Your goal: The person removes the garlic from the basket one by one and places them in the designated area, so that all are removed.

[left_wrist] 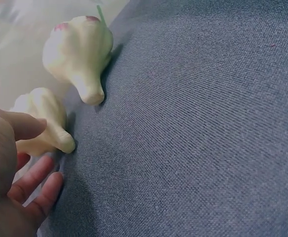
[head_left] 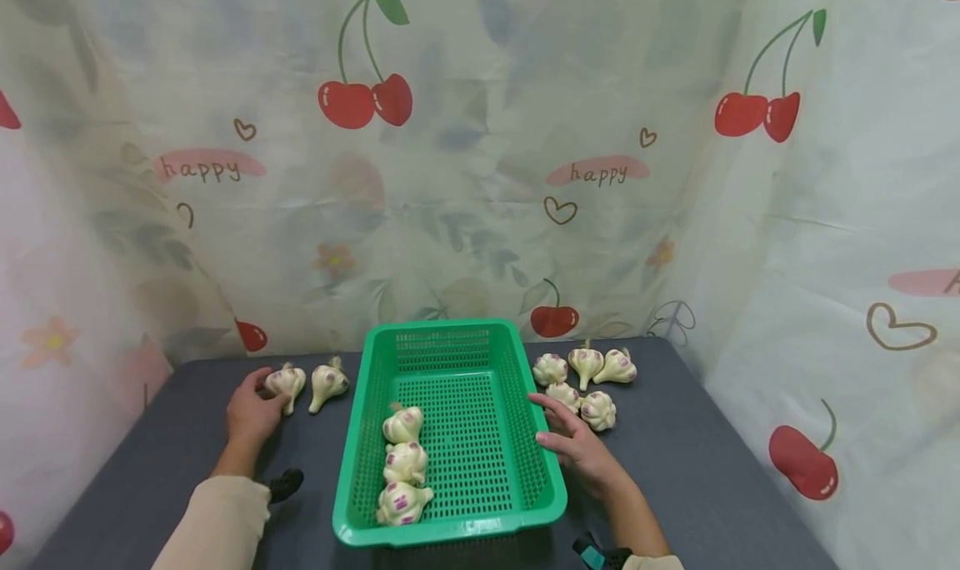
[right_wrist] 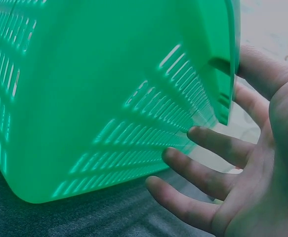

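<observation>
My left hand (head_left: 253, 410) is at a garlic bulb (head_left: 287, 383) on the left of the table. In the left wrist view, the thumb (left_wrist: 27, 125) lies across this bulb's near side while the other fingers spread loosely below it. A second garlic bulb (head_left: 327, 384) lies just to its right. The green plastic basket (head_left: 348, 462) stands in the middle, with three bulbs (head_left: 405, 462) lined along its left side. Beside its right wall is my right hand (head_left: 581, 453), fingers extended and spread, the thumb at the rim. Whether those fingertips (right_wrist: 171, 155) press the wall, I cannot tell.
Several more garlic bulbs (head_left: 597, 410) cluster on the dark cloth-covered table (head_left: 667, 470), right of the basket and beyond my right hand. A printed curtain (head_left: 465, 178) hangs behind and at both sides. A thin cord (head_left: 678, 320) shows at the back right corner.
</observation>
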Available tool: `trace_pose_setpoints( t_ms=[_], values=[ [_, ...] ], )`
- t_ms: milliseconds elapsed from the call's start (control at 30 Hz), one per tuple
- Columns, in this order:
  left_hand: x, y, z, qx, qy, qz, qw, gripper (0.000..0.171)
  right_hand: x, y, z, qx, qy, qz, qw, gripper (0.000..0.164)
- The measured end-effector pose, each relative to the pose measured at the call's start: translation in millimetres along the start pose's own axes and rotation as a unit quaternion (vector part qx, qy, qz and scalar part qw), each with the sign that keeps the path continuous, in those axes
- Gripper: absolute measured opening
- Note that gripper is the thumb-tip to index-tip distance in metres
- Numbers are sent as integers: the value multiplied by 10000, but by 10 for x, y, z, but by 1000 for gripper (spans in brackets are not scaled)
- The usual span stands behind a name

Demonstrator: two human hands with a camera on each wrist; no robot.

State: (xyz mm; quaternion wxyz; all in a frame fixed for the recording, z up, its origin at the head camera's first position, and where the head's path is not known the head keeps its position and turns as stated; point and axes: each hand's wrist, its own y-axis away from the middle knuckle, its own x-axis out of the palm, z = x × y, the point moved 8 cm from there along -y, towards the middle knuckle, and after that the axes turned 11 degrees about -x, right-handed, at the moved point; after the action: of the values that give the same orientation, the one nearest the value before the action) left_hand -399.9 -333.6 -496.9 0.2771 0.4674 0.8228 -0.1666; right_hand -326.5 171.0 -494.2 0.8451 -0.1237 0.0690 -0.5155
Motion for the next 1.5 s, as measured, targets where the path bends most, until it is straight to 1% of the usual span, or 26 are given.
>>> trace_pose_setpoints(
  t_ms=[200, 300, 467, 533, 567, 633, 700, 767, 867, 967, 1067, 1100, 1133, 1200, 1300, 1400, 1500],
  values=[
    [-27, -13, 3, -245, 93, -167, 9995, 60, -17, 13, 3, 25, 74, -26, 10000, 62],
    [-66, -18, -34, -351, 115, -258, 9990, 61, -27, 17, -4, 35, 113, -25, 9999, 62],
    [-147, -25, -192, -441, 86, -383, 9983, 62, -33, 25, -19, 48, 89, -7, 9999, 62],
    [-156, -35, -290, -424, 81, -337, 9985, 63, -35, 27, -22, 52, 65, -19, 10000, 62],
    [-155, -44, -353, -356, 44, -276, 9990, 64, -34, 28, -22, 56, 57, -27, 10000, 61],
    [-138, -53, -490, -155, -51, -47, 9999, 64, -26, 30, -24, 68, 41, -24, 10000, 61],
    [-111, -47, -642, 150, -200, 268, 9993, 64, -16, 30, -26, 76, 36, -24, 10000, 61],
    [-87, -21, -800, 486, -316, 613, 9964, 63, -7, 30, -28, 89, 23, -28, 10000, 61],
    [-46, 40, -1017, 804, -241, 1184, 9894, 63, -4, 28, -34, 93, 10, -55, 9999, 61],
    [22, 123, -1202, 905, -42, 1960, 9764, 61, 9, 26, -37, 106, -15, -19, 9999, 61],
    [116, 226, -1359, 913, 52, 2807, 9554, 59, 16, 25, -30, 109, -4, 10, 9999, 61],
    [144, 267, -1413, 945, 33, 3029, 9483, 59, 15, 25, -26, 104, -8, 4, 9999, 61],
    [167, 300, -1461, 965, 13, 3188, 9429, 59, 8, 25, -23, 93, 22, -13, 10000, 61],
    [204, 369, -1559, 1007, 58, 3419, 9343, 59, -3, 22, -14, 70, 24, -51, 10000, 61],
    [237, 464, -1680, 1082, 137, 3593, 9268, 59, -8, 14, -11, 38, 9, -51, 10000, 61],
    [264, 557, -1767, 1140, 187, 3723, 9209, 58, -3, 6, -14, 12, -18, -12, 10000, 61],
    [310, 646, -1819, 1104, 304, 3975, 9104, 57, 6, 5, -16, -7, -53, 12, 10000, 61]
  ],
)
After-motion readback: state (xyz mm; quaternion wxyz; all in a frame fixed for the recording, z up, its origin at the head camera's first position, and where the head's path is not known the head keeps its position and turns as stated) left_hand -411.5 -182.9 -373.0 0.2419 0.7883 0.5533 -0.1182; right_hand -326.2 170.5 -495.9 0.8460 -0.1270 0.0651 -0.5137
